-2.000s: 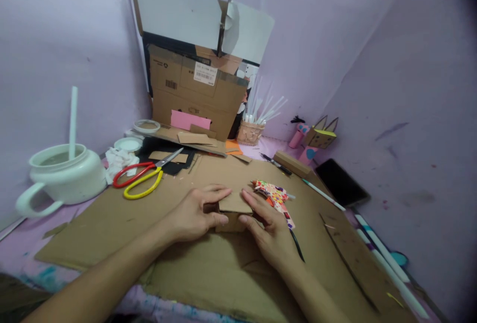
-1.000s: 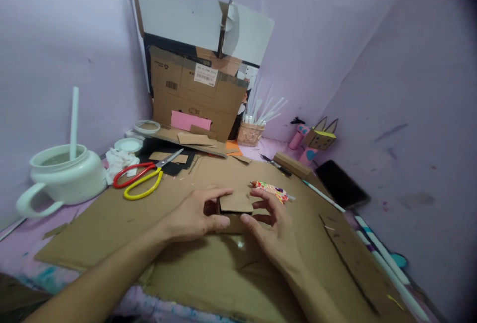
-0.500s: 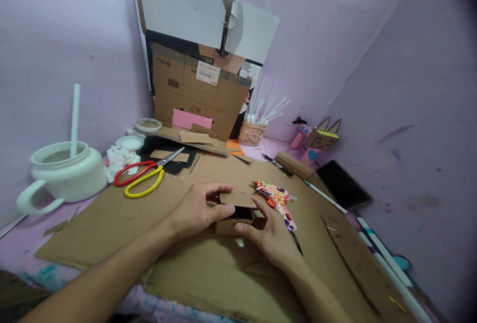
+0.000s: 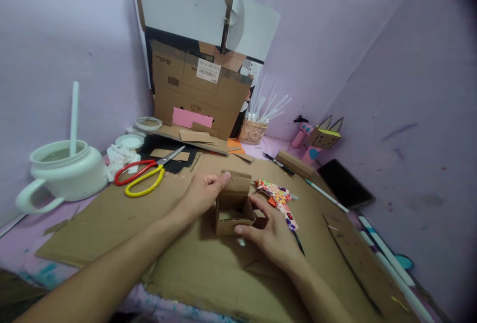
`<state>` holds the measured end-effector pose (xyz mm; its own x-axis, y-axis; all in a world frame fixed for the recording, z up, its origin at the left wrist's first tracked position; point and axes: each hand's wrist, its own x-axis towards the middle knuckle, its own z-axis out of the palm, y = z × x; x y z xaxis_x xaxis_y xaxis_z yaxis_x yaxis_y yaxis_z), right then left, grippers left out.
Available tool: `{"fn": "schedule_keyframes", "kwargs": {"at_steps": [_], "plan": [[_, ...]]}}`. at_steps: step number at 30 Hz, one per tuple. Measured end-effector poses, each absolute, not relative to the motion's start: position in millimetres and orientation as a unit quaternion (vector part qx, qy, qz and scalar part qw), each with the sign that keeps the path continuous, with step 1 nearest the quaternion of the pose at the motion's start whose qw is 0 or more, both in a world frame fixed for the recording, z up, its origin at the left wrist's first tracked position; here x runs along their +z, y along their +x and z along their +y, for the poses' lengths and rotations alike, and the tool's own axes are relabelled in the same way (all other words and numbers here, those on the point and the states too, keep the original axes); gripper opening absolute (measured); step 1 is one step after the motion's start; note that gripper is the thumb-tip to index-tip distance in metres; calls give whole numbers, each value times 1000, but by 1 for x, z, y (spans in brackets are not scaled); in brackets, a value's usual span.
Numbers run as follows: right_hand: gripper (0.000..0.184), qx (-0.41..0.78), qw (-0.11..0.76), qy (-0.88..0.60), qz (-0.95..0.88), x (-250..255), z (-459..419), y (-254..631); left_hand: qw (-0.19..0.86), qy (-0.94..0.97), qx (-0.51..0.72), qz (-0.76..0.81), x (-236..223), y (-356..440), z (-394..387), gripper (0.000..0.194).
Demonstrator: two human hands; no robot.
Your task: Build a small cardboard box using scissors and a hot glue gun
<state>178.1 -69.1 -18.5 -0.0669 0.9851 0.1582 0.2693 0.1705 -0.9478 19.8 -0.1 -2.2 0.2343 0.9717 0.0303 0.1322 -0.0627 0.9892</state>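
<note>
A small cardboard box (image 4: 234,226) sits on the large cardboard sheet (image 4: 186,268), its lid flap (image 4: 238,182) raised and its inside showing. My left hand (image 4: 204,193) pinches the flap's left edge, thumb on the near face and fingers behind. Around the box's right side, my right hand (image 4: 270,228) grips with the thumb at the front wall and fingers at the back corner. Just right of the box lies a glue gun (image 4: 276,194) with a colourful dotted pattern, its dark cord running under my right wrist.
Scissors (image 4: 160,170) with red and yellow handles lie left, beside a white pot (image 4: 70,174). Behind stand a big cardboard box (image 4: 194,89) and a basket of white sticks (image 4: 253,131). A pen (image 4: 278,164), a cardboard strip (image 4: 295,164) and a dark tablet-like slab (image 4: 345,184) lie right.
My left hand has lifted the flap from nearly closed to upright, opening the small box. My right hand stays on the box's right side.
</note>
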Motion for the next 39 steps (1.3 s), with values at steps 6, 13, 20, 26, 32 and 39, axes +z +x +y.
{"fn": "schedule_keyframes", "kwargs": {"at_steps": [6,13,20,26,32,39], "plan": [[57,363,445,-572,-585,-25,-67,180,541,550,395,499,-13,23,6,49],[65,409,458,-553,-563,-27,-67,178,598,501,360,511,-14,22,9,35],[83,411,461,-539,-572,-28,-69,178,629,484,354,494,-17,21,11,28],[74,392,439,-569,-574,-27,-67,179,648,475,344,486,-13,17,6,27],[77,350,439,-544,-624,-30,-69,181,632,479,361,491,-12,16,-1,24],[60,226,468,-649,-555,-2,-77,223,585,519,419,461,-10,11,-6,31]]}}
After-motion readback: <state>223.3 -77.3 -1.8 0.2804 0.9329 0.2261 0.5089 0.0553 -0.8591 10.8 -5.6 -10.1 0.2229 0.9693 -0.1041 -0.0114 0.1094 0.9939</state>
